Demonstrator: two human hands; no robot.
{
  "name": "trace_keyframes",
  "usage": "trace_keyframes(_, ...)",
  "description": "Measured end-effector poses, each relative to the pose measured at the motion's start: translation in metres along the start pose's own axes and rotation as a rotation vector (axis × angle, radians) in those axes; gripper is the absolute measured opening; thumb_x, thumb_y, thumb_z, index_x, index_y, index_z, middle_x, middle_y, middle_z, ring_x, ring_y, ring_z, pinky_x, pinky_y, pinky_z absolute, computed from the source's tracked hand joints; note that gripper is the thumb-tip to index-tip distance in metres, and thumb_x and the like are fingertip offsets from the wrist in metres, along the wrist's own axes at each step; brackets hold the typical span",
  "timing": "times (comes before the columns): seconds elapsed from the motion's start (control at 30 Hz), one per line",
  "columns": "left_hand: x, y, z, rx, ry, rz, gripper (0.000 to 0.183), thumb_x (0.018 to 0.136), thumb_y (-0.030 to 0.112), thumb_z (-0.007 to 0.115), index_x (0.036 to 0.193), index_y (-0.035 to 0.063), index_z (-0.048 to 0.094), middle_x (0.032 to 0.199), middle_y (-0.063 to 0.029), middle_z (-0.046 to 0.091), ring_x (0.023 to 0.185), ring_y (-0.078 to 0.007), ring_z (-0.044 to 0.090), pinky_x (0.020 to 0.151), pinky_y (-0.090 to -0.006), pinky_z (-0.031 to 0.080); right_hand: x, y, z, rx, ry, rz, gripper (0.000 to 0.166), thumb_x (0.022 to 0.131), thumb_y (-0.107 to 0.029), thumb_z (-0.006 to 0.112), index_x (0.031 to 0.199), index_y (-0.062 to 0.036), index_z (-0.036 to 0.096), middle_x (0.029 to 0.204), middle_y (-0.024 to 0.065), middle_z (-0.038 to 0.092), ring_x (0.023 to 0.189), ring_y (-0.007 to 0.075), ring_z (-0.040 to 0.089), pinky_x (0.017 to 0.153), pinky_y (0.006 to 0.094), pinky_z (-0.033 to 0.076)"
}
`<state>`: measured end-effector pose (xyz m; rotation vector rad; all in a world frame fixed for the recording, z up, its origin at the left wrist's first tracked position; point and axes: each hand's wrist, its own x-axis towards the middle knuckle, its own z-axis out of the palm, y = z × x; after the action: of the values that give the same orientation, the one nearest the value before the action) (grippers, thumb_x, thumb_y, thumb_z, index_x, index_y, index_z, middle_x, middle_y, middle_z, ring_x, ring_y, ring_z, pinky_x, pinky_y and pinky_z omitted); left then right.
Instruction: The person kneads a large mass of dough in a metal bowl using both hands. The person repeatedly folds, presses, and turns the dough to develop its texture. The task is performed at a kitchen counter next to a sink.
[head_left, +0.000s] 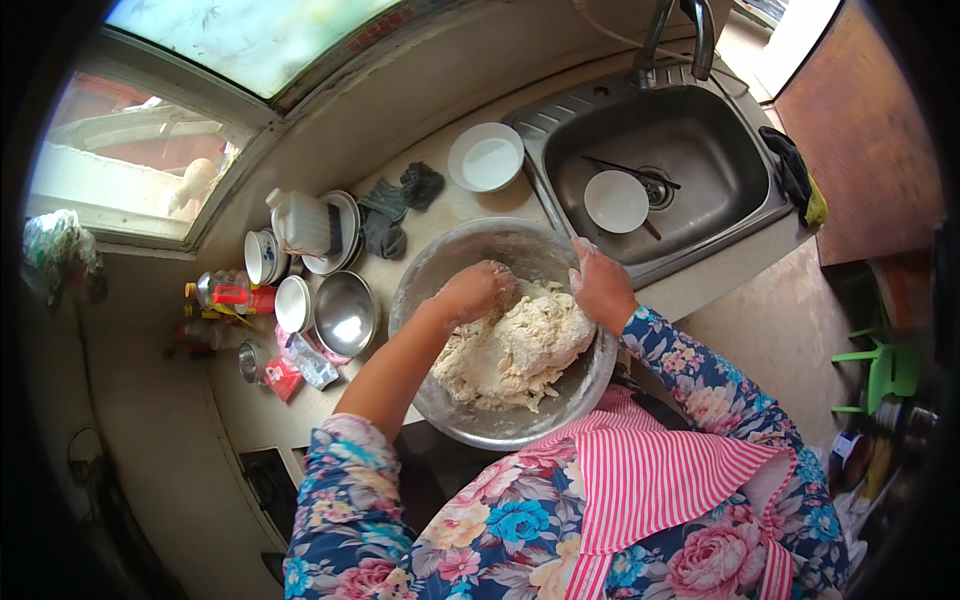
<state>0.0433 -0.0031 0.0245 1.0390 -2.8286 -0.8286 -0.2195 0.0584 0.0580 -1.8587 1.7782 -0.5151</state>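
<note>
A large metal basin sits at the counter's front edge, close against my body. Shaggy, floury dough fills much of it, with loose flour and flakes around the lump. My left hand reaches inside with curled fingers, at the dough's far left side; its fingertips are hidden, so I cannot tell whether they grip any dough. On the right, my right hand holds the basin's rim, thumb on the inner side. Flour coats both hands, and dusty residue marks the basin's inner wall.
A steel sink holds a white bowl and chopsticks. Another white bowl stands behind the basin. To the left are a steel bowl, a plastic jug, stacked plates and dark cloths. A green stool stands right.
</note>
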Motion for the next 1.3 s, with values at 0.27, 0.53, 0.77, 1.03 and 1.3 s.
trace_keyframes(0.27, -0.072, 0.025, -0.001, 0.087, -0.466, -0.494, 0.023, 0.082, 0.016, 0.054, 0.099, 0.0049, 0.064, 0.092, -0.0218, 0.064, 0.091, -0.0401, 0.059, 0.084, -0.0467, 0.047, 0.006, -0.004, -0.004, 0.026, -0.062, -0.01, 0.046, 0.084, -0.016, 0.058, 0.127, -0.0027, 0.047, 0.104, 0.0247, 0.06, 0.09, 0.0425, 0.059, 0.078, 0.0491, 0.048)
trace_keyframes(0.53, 0.01, 0.019, 0.016, -0.162, 0.061, 0.019, 0.02, 0.086, 0.016, 0.055, 0.099, 0.0047, 0.065, 0.095, -0.0174, 0.063, 0.099, -0.0358, 0.058, 0.086, -0.0418, 0.046, 0.001, 0.0, -0.001, 0.047, -0.068, 0.029, 0.049, 0.085, -0.018, 0.057, 0.13, -0.003, 0.045, 0.104, 0.0241, 0.061, 0.091, 0.0408, 0.06, 0.079, 0.0486, 0.049)
trace_keyframes(0.77, -0.023, 0.008, -0.011, -0.019, -0.487, -0.342, 0.014, 0.084, 0.008, 0.057, 0.095, 0.0051, 0.065, 0.101, -0.0154, 0.063, 0.1, -0.0342, 0.058, 0.081, -0.0423, 0.048, 0.003, -0.002, -0.001, 0.015, -0.002, -0.032, 0.034, 0.084, -0.013, 0.054, 0.117, -0.0014, 0.05, 0.093, 0.0226, 0.062, 0.08, 0.0404, 0.062, 0.071, 0.0482, 0.051)
trace_keyframes(1.03, 0.051, 0.012, 0.028, -0.304, -0.167, 0.152, 0.036, 0.073, -0.004, 0.053, 0.105, 0.0061, 0.066, 0.11, -0.017, 0.061, 0.104, -0.0369, 0.057, 0.089, -0.0435, 0.046, 0.002, 0.004, 0.005, 0.011, 0.022, -0.056, 0.043, 0.083, -0.013, 0.054, 0.125, -0.0021, 0.049, 0.093, 0.0227, 0.061, 0.079, 0.0401, 0.062, 0.07, 0.0483, 0.05)
trace_keyframes(1.3, -0.034, 0.011, -0.034, 0.093, -0.624, -0.384, 0.019, 0.078, 0.009, 0.054, 0.089, 0.0034, 0.068, 0.094, -0.0215, 0.066, 0.093, -0.0388, 0.062, 0.081, -0.0457, 0.048, 0.002, -0.003, -0.002, 0.053, -0.029, -0.009, 0.042, 0.085, -0.013, 0.054, 0.125, -0.0021, 0.048, 0.096, 0.0225, 0.061, 0.083, 0.0399, 0.062, 0.072, 0.0488, 0.05)
